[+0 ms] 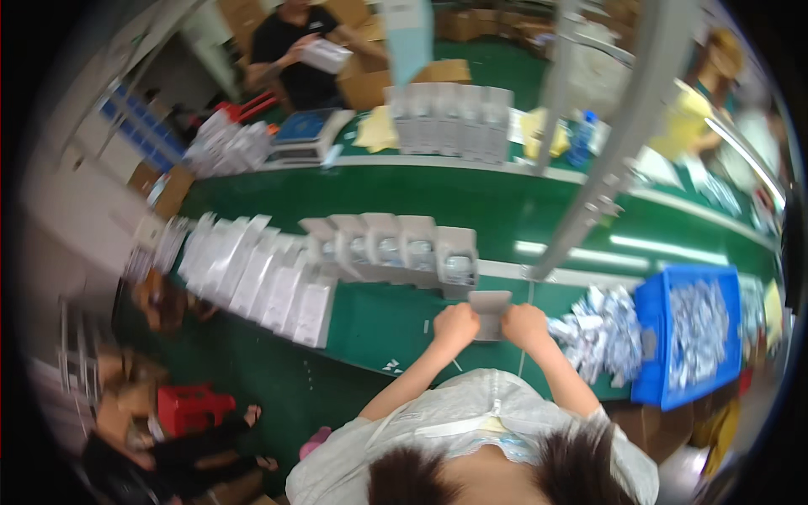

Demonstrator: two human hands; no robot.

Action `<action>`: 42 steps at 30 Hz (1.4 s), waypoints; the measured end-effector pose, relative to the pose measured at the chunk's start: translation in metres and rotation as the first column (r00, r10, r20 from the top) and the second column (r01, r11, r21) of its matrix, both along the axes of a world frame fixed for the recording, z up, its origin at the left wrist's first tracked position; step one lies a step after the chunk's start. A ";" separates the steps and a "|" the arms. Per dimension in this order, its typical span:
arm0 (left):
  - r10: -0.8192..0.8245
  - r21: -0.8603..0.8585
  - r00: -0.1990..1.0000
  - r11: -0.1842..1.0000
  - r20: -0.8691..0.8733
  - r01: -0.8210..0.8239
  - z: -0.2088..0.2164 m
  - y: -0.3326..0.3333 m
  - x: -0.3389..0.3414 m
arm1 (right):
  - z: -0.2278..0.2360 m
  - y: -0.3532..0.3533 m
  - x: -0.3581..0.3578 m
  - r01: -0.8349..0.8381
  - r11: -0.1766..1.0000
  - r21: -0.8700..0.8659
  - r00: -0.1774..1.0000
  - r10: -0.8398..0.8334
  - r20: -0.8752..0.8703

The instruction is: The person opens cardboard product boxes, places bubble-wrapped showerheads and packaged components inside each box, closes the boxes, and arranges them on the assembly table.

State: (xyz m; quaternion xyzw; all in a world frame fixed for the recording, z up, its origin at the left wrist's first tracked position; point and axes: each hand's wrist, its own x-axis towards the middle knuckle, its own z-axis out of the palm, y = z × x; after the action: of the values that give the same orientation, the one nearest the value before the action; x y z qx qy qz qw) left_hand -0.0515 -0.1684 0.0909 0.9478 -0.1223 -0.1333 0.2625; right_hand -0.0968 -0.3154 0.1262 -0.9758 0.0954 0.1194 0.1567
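My left hand and my right hand both grip a small grey-white carton, held between them over the green table. Its top flap stands open. Just beyond it stands a row of several open white cartons, each with an item inside. To their left leans a row of flat white cartons. A heap of small silver-white packets lies right beside my right hand.
A blue bin full of the same packets sits at the right. A green conveyor belt runs across, with upright white cartons beyond it. One person in black holds a box at the back; another in yellow works at the far right. A metal post rises nearby.
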 end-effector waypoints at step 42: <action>-0.067 -0.418 0.997 0.907 -0.028 0.049 -0.015 -0.001 0.013 | -0.010 -0.019 -0.002 -0.041 0.977 0.209 0.999 0.044 -0.012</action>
State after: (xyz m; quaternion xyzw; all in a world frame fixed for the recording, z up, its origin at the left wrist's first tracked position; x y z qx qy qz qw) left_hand -0.0388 -0.1691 0.0763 0.8628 -0.1706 -0.1317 0.4573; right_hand -0.0986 -0.3343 0.1158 -0.9548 0.0627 0.1402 0.2546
